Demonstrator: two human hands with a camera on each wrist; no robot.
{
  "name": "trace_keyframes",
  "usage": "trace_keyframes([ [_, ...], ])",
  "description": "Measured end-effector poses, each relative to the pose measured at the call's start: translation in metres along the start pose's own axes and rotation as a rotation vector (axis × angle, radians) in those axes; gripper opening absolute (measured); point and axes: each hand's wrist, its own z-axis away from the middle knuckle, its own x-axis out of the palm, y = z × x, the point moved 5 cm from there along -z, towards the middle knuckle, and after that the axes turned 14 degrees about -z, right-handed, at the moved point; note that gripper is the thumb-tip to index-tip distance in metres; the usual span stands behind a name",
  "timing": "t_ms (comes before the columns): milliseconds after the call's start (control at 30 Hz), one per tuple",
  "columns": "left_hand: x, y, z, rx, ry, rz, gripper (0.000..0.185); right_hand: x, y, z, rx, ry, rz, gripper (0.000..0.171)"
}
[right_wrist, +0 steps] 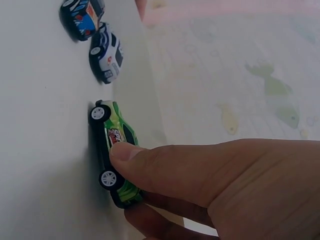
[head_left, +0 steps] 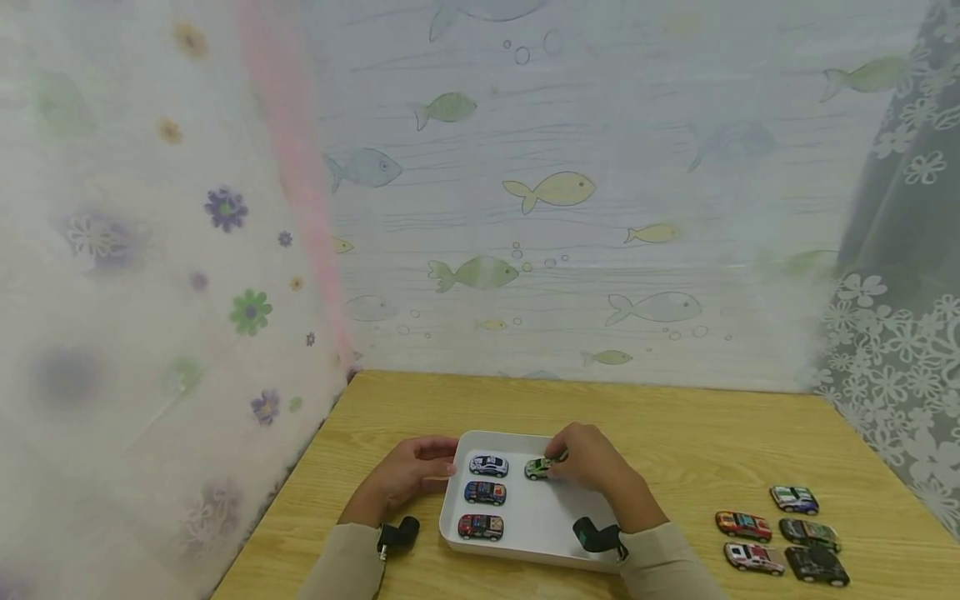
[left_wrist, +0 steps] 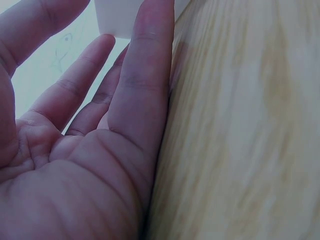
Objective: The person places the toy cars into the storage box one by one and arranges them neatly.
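A green toy car (head_left: 536, 469) is pinched between the thumb and fingers of my right hand (head_left: 600, 471), at the far part of a white tray (head_left: 547, 529). In the right wrist view the green car's wheels are at the tray floor. Along the tray's left side stand a white toy car (head_left: 488, 465), a blue toy car (head_left: 485, 492) and a red and black toy car (head_left: 481, 527) in a column. My left hand (head_left: 405, 475) rests on the table at the tray's left wall, its fingers extended and relaxed, touching the wall.
To the right of the tray, several more toy cars stand on the wooden table (head_left: 675, 433), among them a red and orange car (head_left: 743, 526) and a black car (head_left: 817, 566). Patterned curtains (head_left: 555, 317) hang behind the table and at both sides.
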Motion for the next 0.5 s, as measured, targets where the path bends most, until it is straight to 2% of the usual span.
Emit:
trace_keyframes([
  [500, 0.0015, 0.0028, 0.0024, 0.001, -0.003, 0.001, 0.056, 0.0026, -0.0004, 0.0001, -0.035, -0.030, -0.015, 0.016],
])
